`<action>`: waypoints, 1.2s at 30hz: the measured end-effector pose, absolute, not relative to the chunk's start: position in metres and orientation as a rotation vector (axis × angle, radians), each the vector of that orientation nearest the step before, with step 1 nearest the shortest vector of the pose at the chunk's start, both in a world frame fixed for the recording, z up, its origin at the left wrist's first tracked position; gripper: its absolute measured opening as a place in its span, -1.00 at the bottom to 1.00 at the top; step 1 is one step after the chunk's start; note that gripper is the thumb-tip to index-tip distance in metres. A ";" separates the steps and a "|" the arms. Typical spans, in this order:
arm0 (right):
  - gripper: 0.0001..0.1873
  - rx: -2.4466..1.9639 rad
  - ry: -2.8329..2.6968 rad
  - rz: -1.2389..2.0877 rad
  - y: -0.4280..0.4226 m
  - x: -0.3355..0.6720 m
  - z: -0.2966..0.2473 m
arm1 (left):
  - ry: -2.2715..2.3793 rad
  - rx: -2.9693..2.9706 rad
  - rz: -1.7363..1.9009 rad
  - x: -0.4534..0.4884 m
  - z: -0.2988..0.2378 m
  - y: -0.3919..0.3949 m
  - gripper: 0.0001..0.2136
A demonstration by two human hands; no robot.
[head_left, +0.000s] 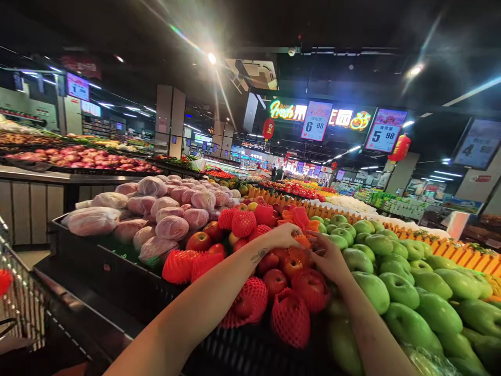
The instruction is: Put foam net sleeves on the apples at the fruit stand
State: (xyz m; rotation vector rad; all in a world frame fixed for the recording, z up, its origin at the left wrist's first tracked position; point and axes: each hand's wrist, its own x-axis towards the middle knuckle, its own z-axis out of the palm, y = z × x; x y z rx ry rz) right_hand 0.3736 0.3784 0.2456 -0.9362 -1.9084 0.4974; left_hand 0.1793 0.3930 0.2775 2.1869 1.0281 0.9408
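Note:
Both my arms reach over a produce bin of red apples point(275, 281), several of them in red foam net sleeves point(291, 318). My left hand point(282, 236) rests on the pile with its fingers curled down around a netted apple point(301, 239). My right hand point(329, 257) lies just to its right, fingers spread toward the same orange-red net, at the border with the green apples point(373, 290). Whether either hand has lifted anything is hidden by the fingers.
Bagged pinkish fruit point(172, 227) fills the black bin point(117, 271) to the left. Green apples point(434, 312) run along the right. A metal cart point(19, 297) stands at lower left. More produce stands, price signs point(315, 121) and distant people lie beyond.

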 end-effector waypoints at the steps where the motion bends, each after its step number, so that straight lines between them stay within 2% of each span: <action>1: -0.44 -0.928 -1.889 0.519 0.378 0.374 0.245 | 1.004 2.189 0.992 0.179 0.276 0.393 -0.73; 4: -0.45 -0.913 -1.785 0.544 0.373 0.373 0.249 | 1.122 2.156 1.172 0.178 0.278 0.390 -0.73; 8: -0.52 -0.952 -1.641 0.334 0.359 0.372 0.267 | 1.157 2.016 1.345 0.173 0.291 0.384 -0.78; 12: -0.72 -1.066 -1.851 0.171 0.355 0.369 0.295 | 1.044 1.934 1.426 0.168 0.299 0.382 -0.85; 14: -0.80 -1.144 -2.046 0.098 0.357 0.367 0.304 | 1.061 1.971 1.399 0.170 0.299 0.381 -0.79; 16: -0.78 -1.151 -2.113 0.005 0.360 0.367 0.307 | 1.095 2.058 1.286 0.174 0.295 0.381 -0.74; 20: -0.81 -1.118 -1.984 -0.157 0.362 0.375 0.292 | 1.146 2.151 1.037 0.188 0.280 0.383 -0.81; 22: -0.84 -1.086 -2.007 -0.088 0.365 0.379 0.280 | 1.115 2.140 1.016 0.194 0.273 0.385 -0.85; 27: -0.82 -0.920 -1.861 0.206 0.378 0.371 0.260 | 1.011 2.071 1.127 0.195 0.265 0.392 -0.75; 30: -0.70 -0.864 -1.734 0.402 0.385 0.363 0.254 | 0.984 2.023 1.156 0.191 0.267 0.396 -0.82; 36: -0.38 -0.761 -1.554 0.823 0.386 0.364 0.256 | 0.966 1.910 1.358 0.185 0.269 0.404 -0.76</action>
